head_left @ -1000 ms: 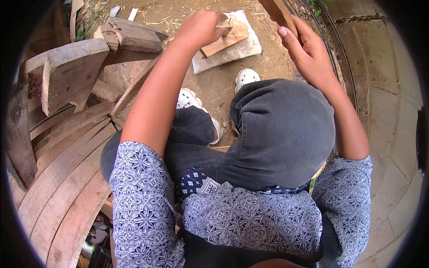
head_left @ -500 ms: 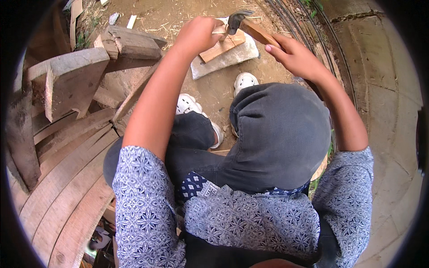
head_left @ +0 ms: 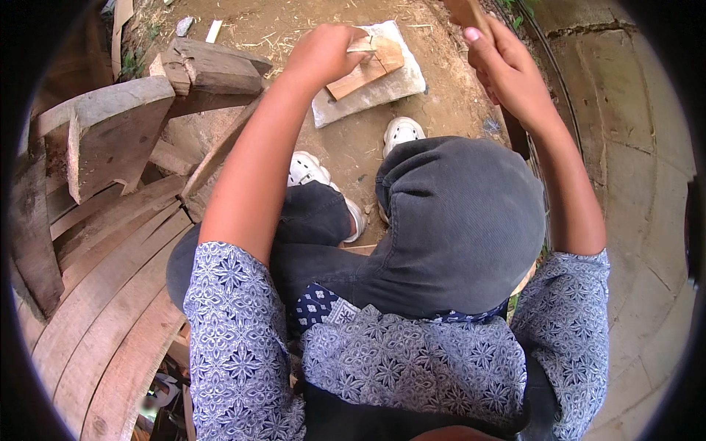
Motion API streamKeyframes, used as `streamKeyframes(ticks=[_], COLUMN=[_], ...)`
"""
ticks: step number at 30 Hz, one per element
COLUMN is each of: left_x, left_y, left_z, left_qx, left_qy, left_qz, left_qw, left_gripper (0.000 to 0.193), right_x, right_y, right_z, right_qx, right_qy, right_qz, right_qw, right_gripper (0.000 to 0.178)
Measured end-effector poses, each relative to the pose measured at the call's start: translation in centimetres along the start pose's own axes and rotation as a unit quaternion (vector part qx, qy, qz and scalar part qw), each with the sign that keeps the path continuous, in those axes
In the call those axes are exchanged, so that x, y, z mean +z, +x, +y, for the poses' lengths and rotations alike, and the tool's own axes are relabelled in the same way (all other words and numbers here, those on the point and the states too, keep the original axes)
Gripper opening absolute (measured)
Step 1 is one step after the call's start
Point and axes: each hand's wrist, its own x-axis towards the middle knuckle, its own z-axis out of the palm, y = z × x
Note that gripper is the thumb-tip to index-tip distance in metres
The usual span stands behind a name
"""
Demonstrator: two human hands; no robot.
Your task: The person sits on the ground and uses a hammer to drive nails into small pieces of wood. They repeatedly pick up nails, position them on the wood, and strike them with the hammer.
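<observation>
My left hand [head_left: 326, 53] is closed around a small pale wooden piece [head_left: 361, 45], holding it against a flat wooden block [head_left: 382, 65]. That block rests at a slant on a whitish stone slab [head_left: 344, 107] on the ground in front of my feet. Fingers hide part of the small piece, and its full shape does not show. Up at the right, my right hand [head_left: 510, 71] grips a claw hammer by its wooden handle [head_left: 471, 16]. The hammer's head is past the top edge of the view, away from the block.
Rough timber pieces [head_left: 110, 121] are stacked at the left, above long curved planks [head_left: 110, 338]. White clogs [head_left: 403, 134] are on my feet near the slab. Wood shavings litter the dirt ground [head_left: 441, 110]. Dark cables [head_left: 562, 95] run along a concrete strip [head_left: 632, 220] at right.
My right hand has raised the hammer up and to the right, off the small wooden piece, and its head has left the view. My left hand stays nearly in place.
</observation>
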Motion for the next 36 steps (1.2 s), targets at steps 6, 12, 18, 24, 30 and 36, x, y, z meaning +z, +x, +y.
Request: streamKeyframes(ticks=[6,12,18,24,30,36], left_x=[0.2,0.3,0.3,0.1,-0.2,-0.1], left_y=[0.5,0.5,0.9,0.5,0.6,0.4], left_z=[0.5,0.4,1.5,0.4,0.6,0.5], left_qx=[0.002,-0.006,-0.021,-0.002,-0.016,0.015], left_qy=[0.006,0.011,0.025,0.022,0.035,0.016], left_qz=[-0.008,-0.015,-0.043,-0.014,-0.045,-0.018], left_qw=[1.0,1.0,0.999,1.0,0.998,1.0], left_gripper=[0.039,0.042,0.044,0.042,0.042,0.041], right_x=[0.6,-0.2,0.5,0.2,0.9,1.4], right_y=[-0.3,0.3,-0.1,-1.3,-1.3,-0.9], right_z=[1.4,-1.0,0.9,-1.6,-0.9,0.4], right_qx=[-0.008,-0.074,-0.084,-0.08,0.011,-0.113], right_qy=[-0.185,-0.054,-0.125,0.033,-0.162,-0.06], right_qz=[-0.099,0.058,-0.016,0.058,-0.066,0.045], right_qw=[0.978,0.994,0.988,0.995,0.984,0.991], right_gripper=[0.046,0.038,0.034,0.033,0.038,0.034])
